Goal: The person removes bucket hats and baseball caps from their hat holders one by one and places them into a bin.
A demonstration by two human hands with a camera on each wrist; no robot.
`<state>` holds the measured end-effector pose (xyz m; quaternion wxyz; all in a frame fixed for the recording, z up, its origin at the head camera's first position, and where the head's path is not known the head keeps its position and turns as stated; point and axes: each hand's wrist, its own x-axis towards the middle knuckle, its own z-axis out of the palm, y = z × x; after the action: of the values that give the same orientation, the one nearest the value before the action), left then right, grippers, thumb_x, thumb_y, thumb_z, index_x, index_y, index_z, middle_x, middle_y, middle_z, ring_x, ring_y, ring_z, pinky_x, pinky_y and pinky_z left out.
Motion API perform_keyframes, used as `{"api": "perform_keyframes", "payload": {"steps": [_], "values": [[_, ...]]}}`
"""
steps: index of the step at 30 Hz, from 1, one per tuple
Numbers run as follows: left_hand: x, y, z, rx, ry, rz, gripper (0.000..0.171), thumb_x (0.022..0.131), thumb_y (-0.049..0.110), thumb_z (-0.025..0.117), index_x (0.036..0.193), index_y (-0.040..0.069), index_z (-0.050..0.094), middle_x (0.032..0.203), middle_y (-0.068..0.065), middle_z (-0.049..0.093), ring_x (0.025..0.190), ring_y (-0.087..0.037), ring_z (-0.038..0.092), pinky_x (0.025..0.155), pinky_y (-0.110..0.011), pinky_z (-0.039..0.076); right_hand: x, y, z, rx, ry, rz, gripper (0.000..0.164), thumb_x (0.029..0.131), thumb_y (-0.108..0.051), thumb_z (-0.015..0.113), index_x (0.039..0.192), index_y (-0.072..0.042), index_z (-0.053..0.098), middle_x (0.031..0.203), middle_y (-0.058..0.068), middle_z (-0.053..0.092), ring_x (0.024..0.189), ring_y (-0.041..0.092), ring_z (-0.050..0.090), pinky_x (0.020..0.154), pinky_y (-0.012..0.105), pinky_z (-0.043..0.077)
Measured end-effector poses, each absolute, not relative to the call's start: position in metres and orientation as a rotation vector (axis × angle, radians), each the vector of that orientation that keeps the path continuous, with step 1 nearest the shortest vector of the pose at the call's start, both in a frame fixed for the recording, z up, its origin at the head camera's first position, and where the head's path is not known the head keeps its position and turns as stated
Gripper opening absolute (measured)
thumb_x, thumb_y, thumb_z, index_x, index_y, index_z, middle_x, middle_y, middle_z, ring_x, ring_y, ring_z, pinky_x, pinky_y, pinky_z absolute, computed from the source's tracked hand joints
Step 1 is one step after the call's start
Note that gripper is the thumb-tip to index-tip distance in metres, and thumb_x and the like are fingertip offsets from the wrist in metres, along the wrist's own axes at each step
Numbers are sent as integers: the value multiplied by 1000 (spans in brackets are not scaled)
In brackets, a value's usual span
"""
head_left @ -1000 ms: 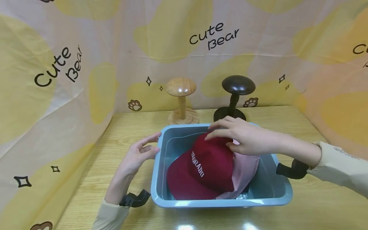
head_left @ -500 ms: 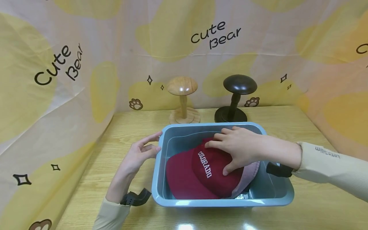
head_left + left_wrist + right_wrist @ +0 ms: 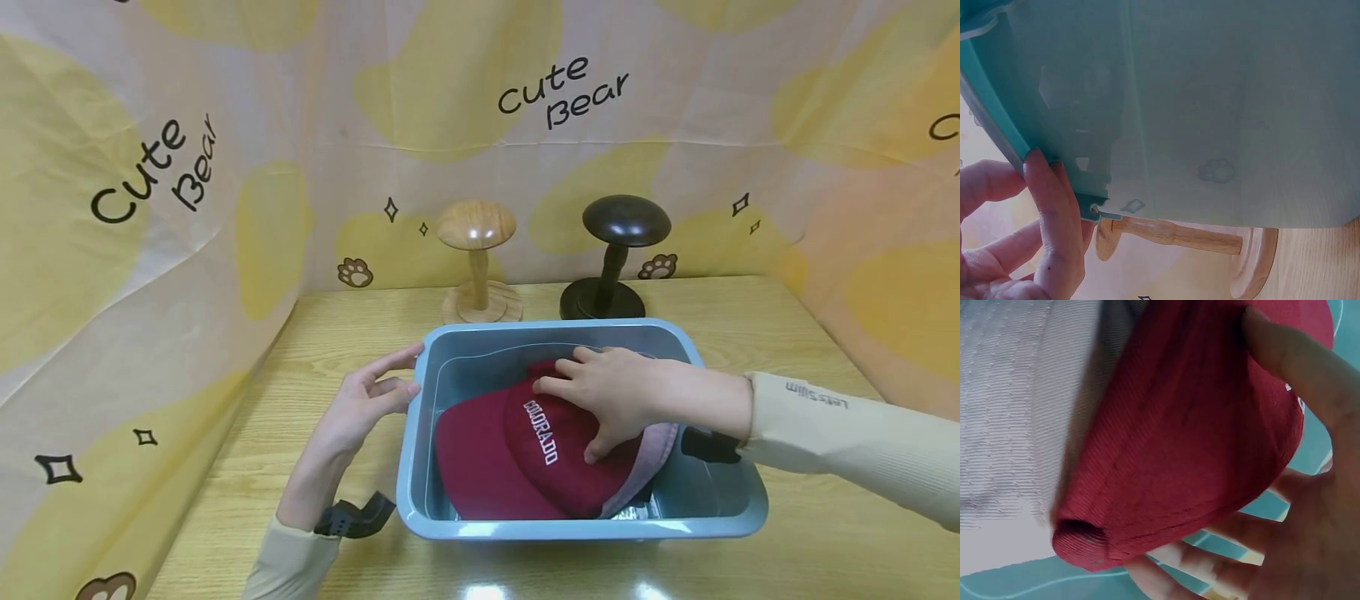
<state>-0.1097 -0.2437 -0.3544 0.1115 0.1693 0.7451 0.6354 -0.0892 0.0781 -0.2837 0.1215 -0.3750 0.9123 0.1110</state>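
A dark red baseball cap [image 3: 491, 450] marked COLORADO lies in a blue plastic tub [image 3: 577, 529], its brim toward the tub's left wall. My right hand [image 3: 622, 392] reaches in from the right and holds the cap's crown, thumb on the near side and fingers on the far side. The right wrist view shows the red cloth [image 3: 1166, 444] between thumb and spread fingers. Beneath it, pale pink fabric [image 3: 1004, 419] of another hat shows. At the tub's left rim, my left hand [image 3: 360, 412] pinches the edge between fingers and thumb.
Behind the tub stand two mushroom-shaped hat stands, one light wood [image 3: 477, 229] and one black [image 3: 626, 221]. Something clear and shiny [image 3: 637, 510] shows at the tub's bottom. A patterned cloth [image 3: 450, 100] hangs behind and beside the wooden table [image 3: 330, 325].
My right hand has come down onto the red cap's crown and settled around it. The cap has shifted slightly, covering more of the pink fabric. My left hand stays at the rim.
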Motion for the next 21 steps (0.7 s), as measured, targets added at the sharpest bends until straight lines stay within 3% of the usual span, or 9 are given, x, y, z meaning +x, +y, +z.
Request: {"api": "perform_keyframes", "payload": {"steps": [7,12,18,21], "values": [[-109,-244,-354,494,2194,1871,55,92,14,63,144,13,44,129,-17,52,84,-9,69,87,-34,53,-93,77,-284,-1072,2628,325,90,62,-54,83,138,-24,44,125,4,55,111,23,49,79,41,55],[-110,-245,-356,502,2194,1857,55,92,15,63,144,13,44,130,-18,53,85,-12,70,90,-37,51,-93,88,-275,-1073,2630,163,88,67,-55,80,143,-29,41,131,-2,52,115,21,50,83,42,53],[-109,-245,-357,496,2241,1812,54,93,20,63,143,16,46,133,-14,53,88,-15,70,92,-39,50,-87,118,-256,-1053,2714,-76,70,81,-59,67,141,-31,45,134,-6,51,121,19,50,91,45,51],[-108,-247,-358,449,2279,1814,53,93,22,63,143,15,45,136,-12,52,97,-11,67,92,-37,52,-87,136,-248,-1016,2779,-168,60,86,-52,65,139,-29,48,136,-5,52,123,20,51,95,45,50]]}}
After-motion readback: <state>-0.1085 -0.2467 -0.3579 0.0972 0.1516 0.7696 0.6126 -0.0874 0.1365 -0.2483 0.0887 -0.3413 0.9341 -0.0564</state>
